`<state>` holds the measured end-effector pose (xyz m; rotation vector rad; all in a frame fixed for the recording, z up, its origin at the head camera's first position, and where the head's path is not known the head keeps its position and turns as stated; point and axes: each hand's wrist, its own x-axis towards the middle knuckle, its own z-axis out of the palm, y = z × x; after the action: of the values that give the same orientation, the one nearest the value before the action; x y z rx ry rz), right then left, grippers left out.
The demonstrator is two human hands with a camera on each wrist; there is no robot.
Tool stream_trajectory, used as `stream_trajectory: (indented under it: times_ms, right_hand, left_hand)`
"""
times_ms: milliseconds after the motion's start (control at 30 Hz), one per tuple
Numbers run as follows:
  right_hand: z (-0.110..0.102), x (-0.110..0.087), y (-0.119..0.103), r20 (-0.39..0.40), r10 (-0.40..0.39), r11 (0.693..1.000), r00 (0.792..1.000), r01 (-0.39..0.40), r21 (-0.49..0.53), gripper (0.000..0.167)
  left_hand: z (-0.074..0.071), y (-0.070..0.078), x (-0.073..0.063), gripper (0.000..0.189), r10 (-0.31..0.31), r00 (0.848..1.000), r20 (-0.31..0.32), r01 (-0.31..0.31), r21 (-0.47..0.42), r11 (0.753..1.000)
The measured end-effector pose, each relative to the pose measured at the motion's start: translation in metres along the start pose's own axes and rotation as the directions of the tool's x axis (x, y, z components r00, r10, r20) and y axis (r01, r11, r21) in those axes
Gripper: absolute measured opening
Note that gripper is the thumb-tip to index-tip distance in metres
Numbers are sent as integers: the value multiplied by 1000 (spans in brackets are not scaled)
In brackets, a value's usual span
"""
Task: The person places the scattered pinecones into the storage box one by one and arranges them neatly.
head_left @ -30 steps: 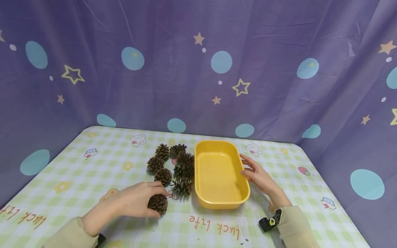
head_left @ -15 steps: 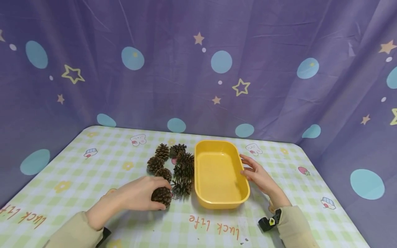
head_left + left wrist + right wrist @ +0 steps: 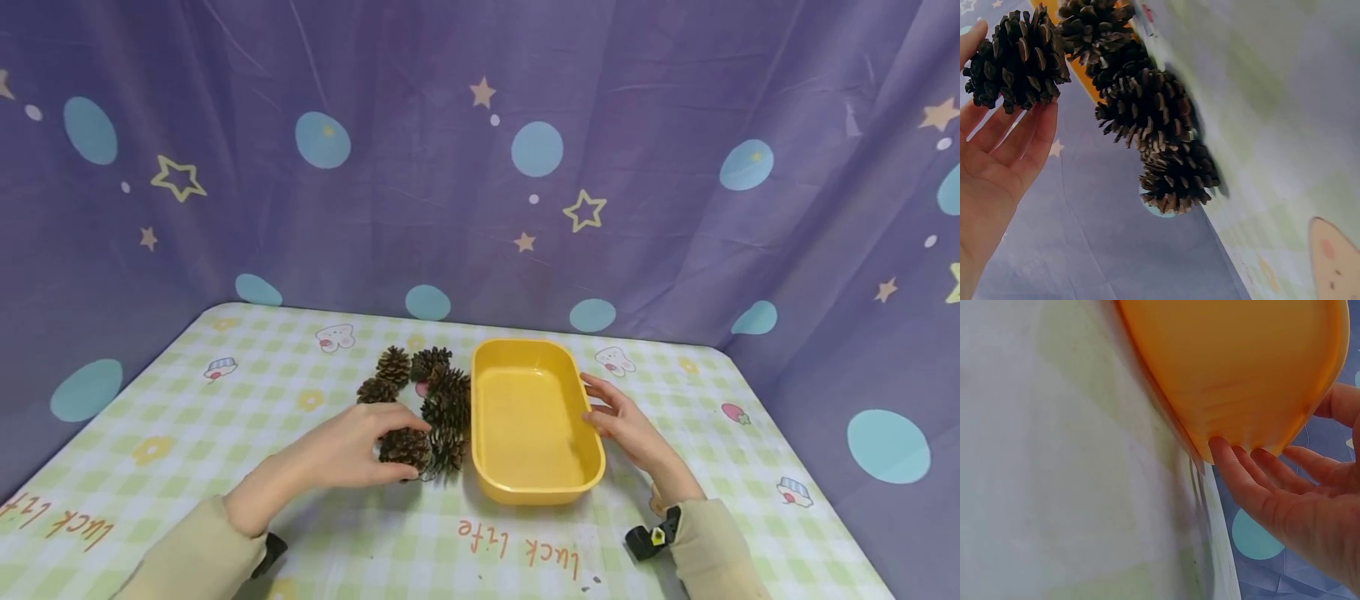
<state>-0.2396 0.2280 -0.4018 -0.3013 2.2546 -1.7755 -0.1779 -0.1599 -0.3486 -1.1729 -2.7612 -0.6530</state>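
Note:
In the head view my left hand [image 3: 341, 446] grips a brown pinecone [image 3: 406, 451], fingers over its far side and thumb at its near side. The left wrist view shows this pinecone [image 3: 1017, 62] raised between thumb and fingers. Other pinecones [image 3: 447, 396] cluster just beyond it, partly hidden by the hand. To their right stands a yellow rectangular tub [image 3: 528, 429] with nothing inside. My right hand [image 3: 628, 429] rests its fingers against the tub's right side, the fingertips [image 3: 1217, 445] on the outer wall in the right wrist view.
A green-and-white checked cloth [image 3: 247, 392] with cartoon prints and lettering covers the table. Behind it hangs a purple curtain [image 3: 420, 208] with stars and blue ovals. Black wrist cameras [image 3: 651, 537] sit by the sleeves.
My left hand has lifted the pinecone and carried it forward and to the right, over the near end of the pinecone cluster. The right hand and tub have stayed put.

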Motion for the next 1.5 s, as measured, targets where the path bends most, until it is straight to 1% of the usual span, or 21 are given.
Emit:
stream_trajectory:
  times_ms: [133,300,400,533,800,967,1100,1267,1500]
  right_hand:
    - [0,0,-1,0,0,1000,1000,0,3,65]
    - [0,1,0,-2,-2,1000,1000,2,7,65]
    - [0,1,0,-6,-3,1000,1000,4,8,65]
    - [0,1,1,-7,0,1000,1000,0,6,65]
    - [1,1,1,-8,-1,1000,1000,1,25,65]
    - [1,1,1,-5,-5,1000,1000,5,27,65]
    - [0,1,1,-7,-2,1000,1000,2,28,65]
    - [0,0,1,-9,1,1000,1000,-1,26,65]
    - [-1,1,1,-8,-2,1000,1000,2,28,65]
  left_hand:
    - [-3,2,6,48,14,1000,-21,-14,-25,1000]
    - [-4,4,16,46,22,999,-46,-25,-67,997]
    - [-5,7,24,44,37,997,-68,-42,-77,996]
    - [-7,10,36,45,59,994,-87,-64,-59,996]
    - [-9,13,56,47,80,996,-41,-82,-57,995]
    - [-8,14,68,47,84,996,-35,-86,-68,994]
    - [-6,14,77,48,75,996,-39,-78,-84,993]
    - [-3,14,90,50,50,997,-50,-56,-123,991]
    - [-1,17,109,50,29,999,-23,-32,-180,983]
